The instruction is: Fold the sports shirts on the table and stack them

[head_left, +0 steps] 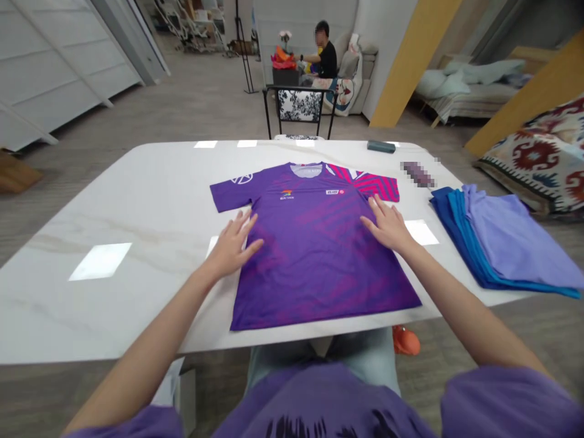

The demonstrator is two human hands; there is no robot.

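A purple short-sleeved T-shirt (310, 255) lies spread flat, front side up, on the white marbled table (150, 213). Its collar points away from me and its hem lies close to the table's front edge. Pink stripes cover the sleeve on the right. At the shirt's left side, below the sleeve, rests my left hand (232, 244), fingers spread and holding nothing. My right hand (387, 225) is on the opposite side, just under the striped sleeve, likewise with fingers apart. Whether each palm presses on the cloth or hovers slightly above it, I cannot tell.
Folded blue and lavender clothes (515, 237) are stacked at the table's right end. A dark grey case (381, 146) and a blurred-out item (418, 174) lie toward the far right. Beyond the table stand a chair (300, 106) and a seated person (326, 58).
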